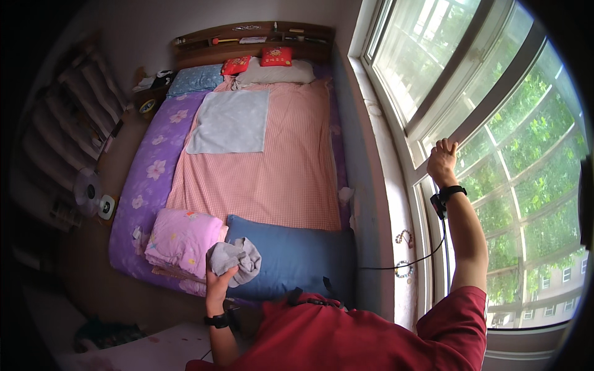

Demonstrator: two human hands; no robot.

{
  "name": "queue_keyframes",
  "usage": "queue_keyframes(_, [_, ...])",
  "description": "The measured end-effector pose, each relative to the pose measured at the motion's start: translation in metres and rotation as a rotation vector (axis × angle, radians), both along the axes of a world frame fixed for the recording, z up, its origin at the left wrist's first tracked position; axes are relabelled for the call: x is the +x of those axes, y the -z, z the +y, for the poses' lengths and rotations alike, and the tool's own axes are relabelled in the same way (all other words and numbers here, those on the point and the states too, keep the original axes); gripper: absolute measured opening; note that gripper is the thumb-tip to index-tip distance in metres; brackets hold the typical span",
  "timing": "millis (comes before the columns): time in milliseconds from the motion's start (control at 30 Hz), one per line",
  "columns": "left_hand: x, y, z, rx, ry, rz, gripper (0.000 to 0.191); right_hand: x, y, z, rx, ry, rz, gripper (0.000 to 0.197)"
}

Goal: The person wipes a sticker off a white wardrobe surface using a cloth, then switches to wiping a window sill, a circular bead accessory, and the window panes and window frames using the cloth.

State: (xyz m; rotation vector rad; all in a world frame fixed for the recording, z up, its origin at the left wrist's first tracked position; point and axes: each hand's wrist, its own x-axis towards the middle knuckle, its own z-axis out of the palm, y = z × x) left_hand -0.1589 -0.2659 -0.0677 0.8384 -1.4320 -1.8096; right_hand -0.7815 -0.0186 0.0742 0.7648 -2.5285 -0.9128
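Note:
In my left hand (218,287) is a crumpled grey cloth (235,260), above the foot of the bed, between a folded pink quilt (183,241) and a dark blue pillow (292,255). My right hand (442,162) is raised at the window, its fingers curled over the edge of a light window frame bar (478,111). Glass panes lie on both sides of that bar. Each wrist bears a black band, and a black cable hangs from the device at my right wrist.
The windowsill (401,290) holds beaded bracelets (403,269). A grey square cloth (229,121) lies flat on the pink checked bedsheet (297,171). A wooden headboard (204,55) stands at the far end. Left of the bed are a fan (88,192) and a dark curtain (65,125).

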Motion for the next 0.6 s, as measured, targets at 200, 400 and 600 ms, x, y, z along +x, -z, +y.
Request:
queue_keyframes(200, [-0.016, 0.020, -0.014, -0.087, 0.198, -0.028, 0.061, 0.060, 0.006, 0.040, -0.074, 0.016, 0.092, 0.036])
queue_keyframes(400, [-0.031, -0.004, -0.047, -0.173, 0.427, -0.086, 0.059, 0.169, -0.025, 0.055, -0.276, 0.075, 0.020, 0.021])
queue_keyframes(600, [-0.057, -0.032, -0.055, -0.193, 0.714, 0.016, 0.060, 0.292, -0.049, 0.075, -0.471, 0.334, -0.038, 0.024])
